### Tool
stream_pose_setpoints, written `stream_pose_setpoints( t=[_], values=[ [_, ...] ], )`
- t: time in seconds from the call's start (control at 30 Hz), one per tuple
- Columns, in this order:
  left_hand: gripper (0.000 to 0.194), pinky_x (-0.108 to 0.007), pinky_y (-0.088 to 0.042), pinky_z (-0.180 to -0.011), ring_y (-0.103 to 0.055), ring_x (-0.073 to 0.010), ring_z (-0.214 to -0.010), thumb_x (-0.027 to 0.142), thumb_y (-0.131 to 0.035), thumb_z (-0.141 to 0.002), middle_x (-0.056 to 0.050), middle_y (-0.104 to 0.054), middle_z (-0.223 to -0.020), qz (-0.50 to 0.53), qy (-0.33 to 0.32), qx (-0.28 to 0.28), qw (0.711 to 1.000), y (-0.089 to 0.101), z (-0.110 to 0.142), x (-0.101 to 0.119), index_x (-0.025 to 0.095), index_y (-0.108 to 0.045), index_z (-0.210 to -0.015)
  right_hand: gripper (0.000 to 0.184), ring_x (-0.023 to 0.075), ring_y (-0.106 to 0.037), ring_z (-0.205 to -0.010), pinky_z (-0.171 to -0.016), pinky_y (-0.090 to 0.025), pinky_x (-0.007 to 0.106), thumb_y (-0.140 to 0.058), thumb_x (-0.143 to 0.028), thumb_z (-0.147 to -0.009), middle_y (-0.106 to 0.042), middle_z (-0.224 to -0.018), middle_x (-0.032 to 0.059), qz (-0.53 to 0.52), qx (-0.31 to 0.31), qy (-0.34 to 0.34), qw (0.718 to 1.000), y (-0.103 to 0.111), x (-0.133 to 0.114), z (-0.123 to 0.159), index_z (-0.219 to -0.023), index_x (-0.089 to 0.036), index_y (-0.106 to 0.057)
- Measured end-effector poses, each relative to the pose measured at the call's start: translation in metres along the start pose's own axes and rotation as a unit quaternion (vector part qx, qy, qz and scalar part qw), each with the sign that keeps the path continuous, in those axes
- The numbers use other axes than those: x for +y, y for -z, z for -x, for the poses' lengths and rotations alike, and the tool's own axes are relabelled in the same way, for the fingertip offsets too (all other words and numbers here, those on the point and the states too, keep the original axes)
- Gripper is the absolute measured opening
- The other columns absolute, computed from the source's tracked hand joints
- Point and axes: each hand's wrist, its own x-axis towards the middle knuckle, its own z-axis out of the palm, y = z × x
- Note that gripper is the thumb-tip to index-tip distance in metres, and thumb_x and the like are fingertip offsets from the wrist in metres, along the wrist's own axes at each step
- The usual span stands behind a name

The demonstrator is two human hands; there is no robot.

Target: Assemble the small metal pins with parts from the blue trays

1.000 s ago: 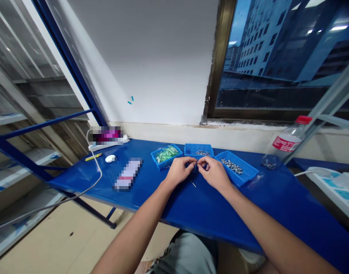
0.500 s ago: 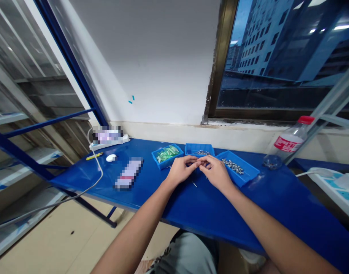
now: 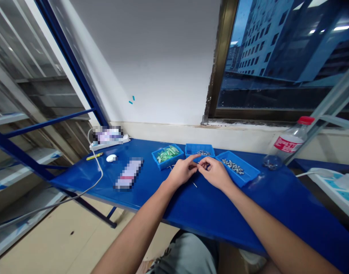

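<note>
My left hand (image 3: 182,170) and my right hand (image 3: 213,172) meet fingertip to fingertip above the blue table (image 3: 151,182). Both are closed in a pinch, with the left index finger stretched out; whatever lies between the fingertips is too small to make out. Just beyond them stand a blue bin of green pieces (image 3: 168,155), a blue bin with thin metal parts (image 3: 199,148), and a larger blue bin of small metal parts (image 3: 238,167). A thin metal pin (image 3: 194,185) lies on the table below my hands. Another thin piece shows beside the green pieces' bin.
A clear plastic bottle (image 3: 288,144) with a red cap stands at the right. To the left are a blurred phone-like object (image 3: 129,174), a white mouse-like object (image 3: 111,158), a yellow cutter (image 3: 94,156) and a power strip (image 3: 111,142) with its cable.
My left index finger has lifted and straightened away from the right fingers. Both hands otherwise stay nearly in place; the bins and the pin have not moved.
</note>
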Motion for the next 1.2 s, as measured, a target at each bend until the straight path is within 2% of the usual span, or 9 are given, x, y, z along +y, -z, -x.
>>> stream_pose_setpoints(
  t=[0.1, 0.23, 0.37, 0.53, 0.7, 0.83, 1.0, 1.1, 1.2],
  values=[
    [0.059, -0.029, -0.060, -0.087, -0.079, -0.0210, -0.095, 0.016, -0.065, -0.092, -0.004, -0.082, -0.108, 0.002, -0.016, -0.001, 1.000, 0.000, 0.000, 0.003, 0.023, -0.054, -0.150, 0.005, 0.0186, -0.063, -0.067, -0.065, -0.050, 0.031, -0.063, -0.026, -0.085, -0.068, -0.074, -0.0003, 0.009, 0.014, -0.013, 1.000, 0.001, 0.003, -0.001, -0.081, -0.024, -0.064],
    [0.057, -0.030, -0.060, -0.085, -0.076, -0.0184, -0.088, 0.021, -0.066, -0.094, -0.007, -0.080, -0.108, 0.088, 0.015, 0.065, 0.994, 0.000, -0.002, 0.002, 0.019, -0.052, -0.150, 0.013, 0.0188, -0.062, -0.066, -0.059, -0.048, 0.029, -0.058, -0.033, -0.092, -0.066, -0.074, -0.0005, -0.052, 0.010, -0.054, 0.997, 0.005, 0.003, -0.002, -0.083, -0.024, -0.061],
    [0.054, -0.035, -0.060, -0.094, -0.076, -0.0200, -0.097, 0.027, -0.072, -0.093, -0.011, -0.079, -0.106, 0.242, 0.047, 0.103, 0.964, 0.001, -0.006, -0.002, 0.015, -0.054, -0.143, 0.022, 0.0193, -0.063, -0.070, -0.061, -0.049, 0.029, -0.054, -0.039, -0.098, -0.068, -0.079, 0.0013, -0.056, -0.026, -0.016, 0.998, 0.005, -0.002, 0.000, -0.085, -0.024, -0.064],
    [0.067, -0.036, -0.060, -0.093, -0.077, -0.0210, -0.094, 0.029, -0.083, -0.085, -0.012, -0.079, -0.103, 0.319, 0.072, 0.094, 0.940, 0.001, -0.007, -0.003, 0.013, -0.054, -0.143, 0.027, 0.0201, -0.065, -0.075, -0.069, -0.051, 0.031, -0.053, -0.038, -0.101, -0.071, -0.085, 0.0038, 0.017, -0.057, 0.042, 0.997, 0.002, -0.005, 0.002, -0.085, -0.023, -0.070],
    [0.064, -0.035, -0.060, -0.093, -0.075, -0.0213, -0.100, 0.031, -0.083, -0.086, -0.016, -0.076, -0.118, 0.272, 0.061, 0.105, 0.954, 0.000, -0.007, -0.003, 0.014, -0.056, -0.143, 0.024, 0.0214, -0.070, -0.078, -0.070, -0.054, 0.032, -0.054, -0.041, -0.100, -0.076, -0.092, 0.0048, -0.026, -0.024, -0.006, 0.999, 0.003, 0.003, 0.001, -0.097, -0.024, -0.072],
    [0.048, -0.033, -0.060, -0.090, -0.076, -0.0215, -0.101, 0.034, -0.073, -0.094, -0.012, -0.079, -0.111, 0.193, 0.078, 0.124, 0.970, 0.001, -0.006, -0.003, 0.015, -0.062, -0.137, 0.032, 0.0202, -0.068, -0.069, -0.060, -0.052, 0.030, -0.056, -0.052, -0.099, -0.075, -0.083, 0.0034, -0.076, -0.018, -0.072, 0.994, 0.003, 0.010, -0.005, -0.094, -0.024, -0.069],
    [0.043, -0.032, -0.059, -0.088, -0.076, -0.0226, -0.101, 0.037, -0.068, -0.097, -0.010, -0.079, -0.109, 0.150, 0.091, 0.143, 0.974, 0.003, -0.006, -0.002, 0.016, -0.063, -0.134, 0.043, 0.0165, -0.057, -0.051, -0.048, -0.044, 0.027, -0.055, -0.059, -0.099, -0.068, -0.066, 0.0008, -0.109, -0.026, -0.100, 0.989, 0.002, 0.012, -0.016, -0.089, -0.021, -0.072],
    [0.044, -0.034, -0.060, -0.088, -0.076, -0.0233, -0.100, 0.037, -0.067, -0.097, -0.011, -0.079, -0.108, 0.151, 0.088, 0.143, 0.974, 0.003, -0.006, -0.002, 0.015, -0.064, -0.134, 0.038, 0.0195, -0.064, -0.059, -0.058, -0.050, 0.031, -0.055, -0.051, -0.101, -0.071, -0.069, 0.0026, -0.015, -0.002, -0.058, 0.998, 0.002, 0.010, -0.015, -0.085, -0.022, -0.074],
    [0.042, -0.035, -0.061, -0.089, -0.076, -0.0238, -0.100, 0.036, -0.067, -0.096, -0.011, -0.079, -0.107, 0.159, 0.087, 0.147, 0.972, 0.002, -0.005, -0.002, 0.015, -0.064, -0.133, 0.021, 0.0258, -0.071, -0.091, -0.087, -0.056, 0.041, -0.059, -0.035, -0.100, -0.078, -0.095, 0.0064, 0.089, -0.028, 0.073, 0.993, 0.001, 0.005, -0.008, -0.098, -0.024, -0.077]
  ],
)
